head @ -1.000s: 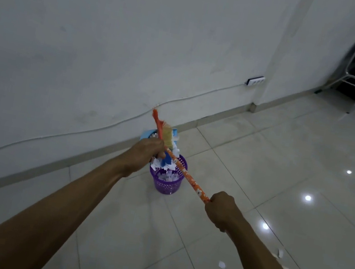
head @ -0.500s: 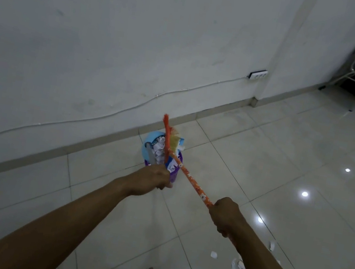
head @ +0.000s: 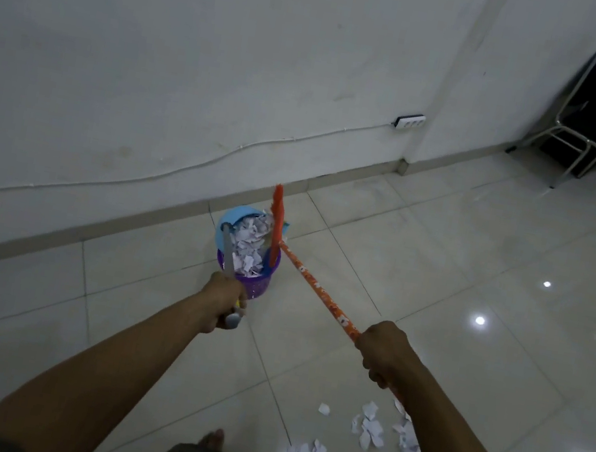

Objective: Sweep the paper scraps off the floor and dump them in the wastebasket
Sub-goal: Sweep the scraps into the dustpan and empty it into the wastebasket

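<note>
Many paper scraps [head: 370, 428] lie on the floor tiles [head: 485, 239] near the person's right forearm. Farther out, 2 hands are closed: the left hand [head: 225, 302] grips the grey dustpan handle [head: 229, 253], the right hand [head: 384, 350] the orange broom handle [head: 317, 289]. Beyond, the blue dustpan [head: 236, 219] tilts over the scrap-heaped purple wastebasket [head: 258, 284], with the broom head [head: 277, 218] upright against it. A chair [head: 586, 117] stands far off.

Glossy tiled floor [head: 436, 290]; perforated plastic wastebasket [head: 256, 284]; metal-framed chair [head: 582, 116].
</note>
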